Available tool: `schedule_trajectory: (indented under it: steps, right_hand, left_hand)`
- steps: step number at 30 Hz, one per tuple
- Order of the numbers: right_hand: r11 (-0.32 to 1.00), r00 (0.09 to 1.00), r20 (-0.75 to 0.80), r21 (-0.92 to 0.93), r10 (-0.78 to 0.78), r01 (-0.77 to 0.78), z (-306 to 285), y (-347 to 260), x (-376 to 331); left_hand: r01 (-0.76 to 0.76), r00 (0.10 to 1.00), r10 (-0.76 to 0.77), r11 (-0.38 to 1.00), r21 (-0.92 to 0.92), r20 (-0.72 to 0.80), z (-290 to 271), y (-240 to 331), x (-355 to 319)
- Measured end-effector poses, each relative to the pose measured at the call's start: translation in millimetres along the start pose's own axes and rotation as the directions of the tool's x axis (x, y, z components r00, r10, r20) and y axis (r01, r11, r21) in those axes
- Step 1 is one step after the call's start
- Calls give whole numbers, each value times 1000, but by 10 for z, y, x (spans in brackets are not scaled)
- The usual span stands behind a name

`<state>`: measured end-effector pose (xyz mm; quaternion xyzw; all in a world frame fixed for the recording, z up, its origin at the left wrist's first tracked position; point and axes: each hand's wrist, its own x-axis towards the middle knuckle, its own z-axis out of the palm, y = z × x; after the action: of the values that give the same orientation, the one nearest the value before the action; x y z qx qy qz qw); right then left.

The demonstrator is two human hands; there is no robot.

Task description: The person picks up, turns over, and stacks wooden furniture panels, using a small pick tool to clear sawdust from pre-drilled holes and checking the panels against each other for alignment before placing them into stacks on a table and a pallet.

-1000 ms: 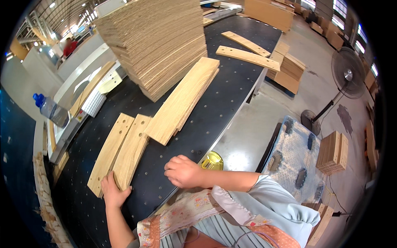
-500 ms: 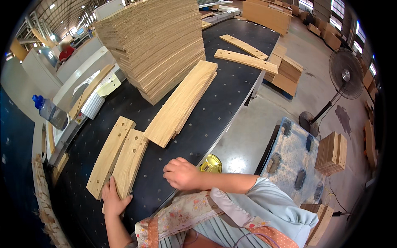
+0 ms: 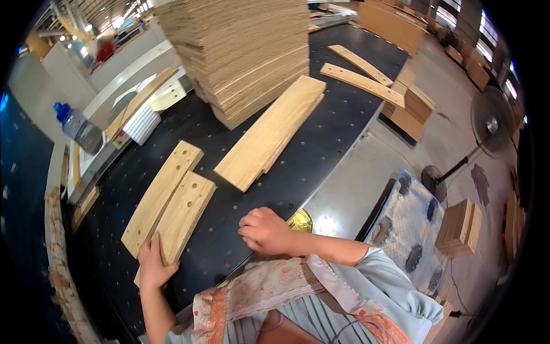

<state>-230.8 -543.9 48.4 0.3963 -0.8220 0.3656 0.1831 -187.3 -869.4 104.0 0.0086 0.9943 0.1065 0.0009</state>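
Observation:
My left hand (image 3: 155, 265) grips the near end of a light wooden slat (image 3: 186, 206) with drilled holes, fingers along one side and thumb at the other. Flush against its left side lies a second drilled slat (image 3: 162, 198). Part of another piece shows beside the left wrist. My right hand (image 3: 265, 230) is curled closed above the near edge of the black table (image 3: 298, 172); whatever its fingers may hold is hidden. Further off, plain wooden boards (image 3: 272, 135) lie stacked slightly out of line.
A tall stack of boards (image 3: 252, 57) stands at the back. Two drilled slats (image 3: 364, 86) lie far right, one overhanging the table edge. On the left is a blue-capped bottle (image 3: 80, 129). A yellow round tin (image 3: 301, 221), stained mat (image 3: 409, 229) and fan (image 3: 490, 123) are to the right.
My view has shifted, so the table and boards sit differently in the picture. The left hand stays on the same slat; the right hand remains curled near the table edge.

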Motion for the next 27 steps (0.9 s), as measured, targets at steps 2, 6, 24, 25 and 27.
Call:
schedule_trajectory:
  steps: [2,6,24,25,27]
  right_hand:
    - [1000,1000,16,4,18,-18,-6,3,-10]
    - [1000,999,36,-13,25,-25,-30,-5,8]
    - [999,999,35,-39,8,-7,-42,-36,29]
    - [999,999,36,-36,10,-9,-42,-29,24]
    - [999,999,32,-32,20,-19,-43,-12,15]
  left_hand:
    - [-18,1000,19,1000,23,-21,34,114,88]
    - [23,1000,-23,1000,-16,12,34,167,224]
    - [-96,992,109,977,190,-59,-19,526,679]
    - [-69,997,76,971,227,-22,-35,529,725]
    - [-28,999,14,951,308,48,-104,523,855]
